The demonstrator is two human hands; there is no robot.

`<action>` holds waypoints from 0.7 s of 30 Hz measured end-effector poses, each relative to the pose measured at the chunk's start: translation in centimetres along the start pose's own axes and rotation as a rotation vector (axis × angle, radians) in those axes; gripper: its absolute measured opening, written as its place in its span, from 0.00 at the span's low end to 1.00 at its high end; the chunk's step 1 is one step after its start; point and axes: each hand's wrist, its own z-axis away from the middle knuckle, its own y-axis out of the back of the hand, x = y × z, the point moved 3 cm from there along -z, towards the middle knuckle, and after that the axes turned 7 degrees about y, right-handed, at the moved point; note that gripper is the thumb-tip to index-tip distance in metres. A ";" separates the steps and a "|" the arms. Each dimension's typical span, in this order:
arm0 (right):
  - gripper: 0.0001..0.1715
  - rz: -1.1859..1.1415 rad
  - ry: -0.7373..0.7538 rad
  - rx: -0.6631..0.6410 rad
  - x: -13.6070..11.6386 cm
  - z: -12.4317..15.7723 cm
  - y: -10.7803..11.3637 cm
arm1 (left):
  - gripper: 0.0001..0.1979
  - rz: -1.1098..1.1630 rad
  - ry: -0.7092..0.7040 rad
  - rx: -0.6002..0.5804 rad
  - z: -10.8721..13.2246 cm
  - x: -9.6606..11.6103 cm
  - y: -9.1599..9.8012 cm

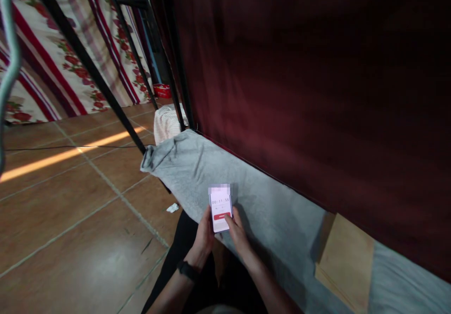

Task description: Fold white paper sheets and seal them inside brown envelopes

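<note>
A smartphone point(221, 224) with a lit screen is held upright between both hands, over the grey bed cover point(197, 163). Its screen shows a timer reading of about 00:11:56 and a red button; the top strip is blurred out. My left hand point(205, 231) is closed around the phone's left edge, with a dark watch point(188, 271) on that wrist. Along the right edge my right hand point(237, 231) grips the phone, its thumb over the lower right of the screen near the red button. Fingers behind the phone are hidden.
A brown cardboard box point(348, 257) lies on the bed at right. Black metal bed posts point(88, 69) rise at left, beside a dark red curtain point(282, 93). White crumpled paper point(172, 208) lies on the tiled floor point(81, 229). A red container point(162, 90) stands farther back.
</note>
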 end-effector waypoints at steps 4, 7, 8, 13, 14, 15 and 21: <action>0.25 -0.046 -0.029 -0.002 0.4 0.3 -1.0 | 0.15 0.011 -0.050 0.031 0.5 0.5 0.7; 0.25 -0.053 -0.022 0.006 0.3 0.5 -1.1 | 0.15 0.017 -0.055 0.044 0.7 0.5 0.8; 0.25 -0.050 -0.021 0.009 0.2 0.6 -1.1 | 0.15 0.020 -0.050 0.049 0.7 0.5 0.8; 0.25 -0.019 -0.034 0.030 -0.2 0.8 -0.7 | 0.15 0.059 -0.042 0.041 0.8 0.1 0.7; 0.26 -0.012 -0.032 0.023 -0.3 0.9 -0.7 | 0.15 0.077 -0.048 0.047 0.8 0.1 0.8; 0.27 -0.006 -0.027 0.011 -0.5 1.0 -0.8 | 0.16 0.095 -0.054 0.056 0.8 0.1 0.9; 0.27 0.014 -0.004 -0.032 -0.7 1.4 -1.4 | 0.13 0.115 -0.098 0.067 0.9 0.4 1.0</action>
